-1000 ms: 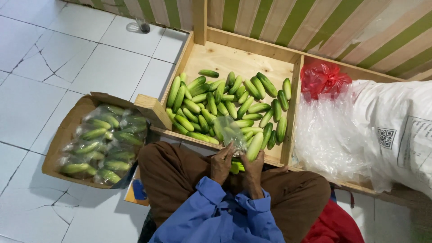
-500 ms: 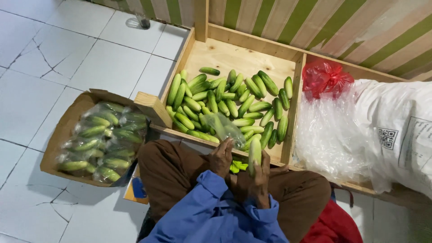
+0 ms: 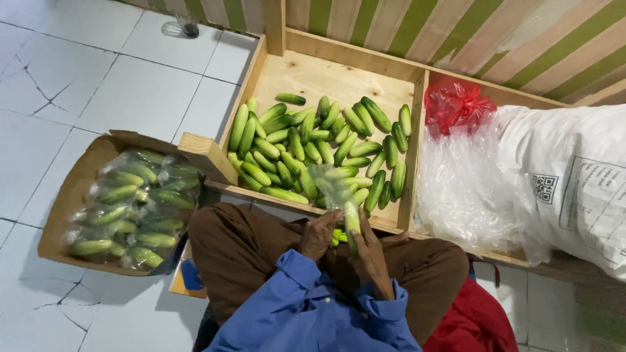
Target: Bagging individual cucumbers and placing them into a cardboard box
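Observation:
My left hand (image 3: 319, 233) and my right hand (image 3: 369, 251) meet over my lap at the front edge of a wooden crate (image 3: 339, 75). Between them I hold a cucumber (image 3: 351, 218) partly inside a clear plastic bag (image 3: 329, 182) that stands up above my hands. The left hand grips the bag's lower part; the right hand holds the cucumber. Loose green cucumbers (image 3: 306, 143) lie piled in the crate just beyond. A bit of yellow-green shows under my hands.
A cardboard box (image 3: 72, 189) with several bagged cucumbers (image 3: 130, 208) sits on the tiled floor at my left. To the right lie crumpled clear plastic (image 3: 463, 189), a red bag (image 3: 456, 104) and a large white sack (image 3: 574, 176). A striped wall runs behind.
The cucumber was raised out of the bag in my right hand half a second ago; now it has come back down between both hands and into the bag.

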